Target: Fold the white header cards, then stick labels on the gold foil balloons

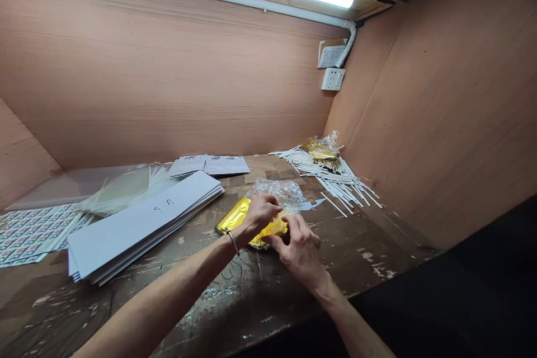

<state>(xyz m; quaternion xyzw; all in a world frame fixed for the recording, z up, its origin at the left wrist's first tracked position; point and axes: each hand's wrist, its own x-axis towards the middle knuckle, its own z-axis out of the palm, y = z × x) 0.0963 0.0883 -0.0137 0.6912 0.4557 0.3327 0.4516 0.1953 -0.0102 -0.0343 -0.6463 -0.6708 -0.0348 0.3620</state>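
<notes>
Between my hands lies a shiny gold foil packet (274,228), flat and partly covered by my fingers. My right hand (300,246) grips its right side, thumb at the near edge and fingers over the top. My left hand (260,212), with a bracelet at the wrist, is closed above the packet; what its fingertips pinch is hidden. More folded gold foil (235,215) rests on the table just left of that hand. Behind both hands sits crumpled clear plastic wrap (285,194), touching or very near the left fingers.
A stack of long white cards (146,224) lies left on the worn brown table (201,302), beside printed label sheets (33,232) and clear plastic sleeves (121,193). Printed papers (226,164) are behind. White sticks (342,184) spread at back right under wrapped gold packets (323,148). Wooden walls enclose the table.
</notes>
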